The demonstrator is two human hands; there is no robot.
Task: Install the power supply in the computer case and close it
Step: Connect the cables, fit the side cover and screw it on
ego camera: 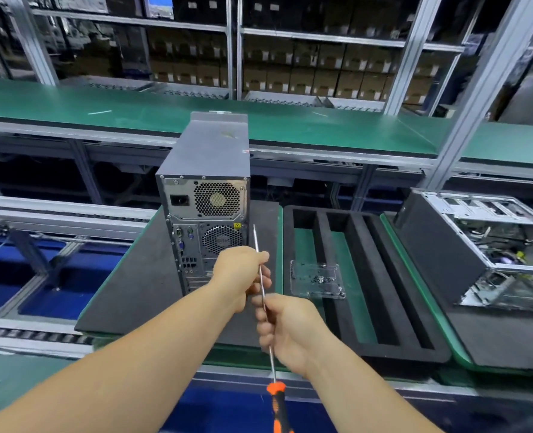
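Observation:
A grey computer case stands upright on a dark foam pad, rear panel facing me. The power supply with its honeycomb fan grille sits in the top of that rear panel. Both side panels look closed. In front of the case, my left hand and my right hand both grip the thin metal shaft of a long screwdriver. Its tip points up beside the case's right edge. Its orange and black handle hangs below my right hand.
A clear plastic tray with small screws lies on a black slotted foam holder to the right. An open computer chassis lies on its side at far right. A green conveyor bench runs behind, with shelves of boxes beyond.

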